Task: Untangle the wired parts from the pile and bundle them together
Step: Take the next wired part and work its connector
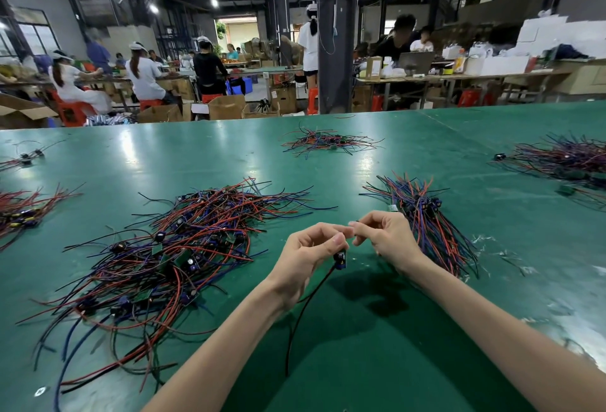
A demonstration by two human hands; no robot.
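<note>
A big tangled pile of wired parts (170, 261), red, blue and black wires with small green boards, lies on the green table left of my hands. To the right lies a sorted bundle (426, 221) with its wires running the same way. My left hand (308, 257) holds one wired part (339, 261), a small dark block, with its red-and-black wire hanging down toward me. My right hand (383, 238) pinches something thin at its fingertips, right against the left fingertips; what it pinches is too small to make out.
More wire piles lie on the green table (360, 329): one at the far middle (328, 142), one at the far right (570, 162), two at the left edge (19, 211). Clear plastic scraps (498, 247) lie right of the bundle. People work at benches beyond.
</note>
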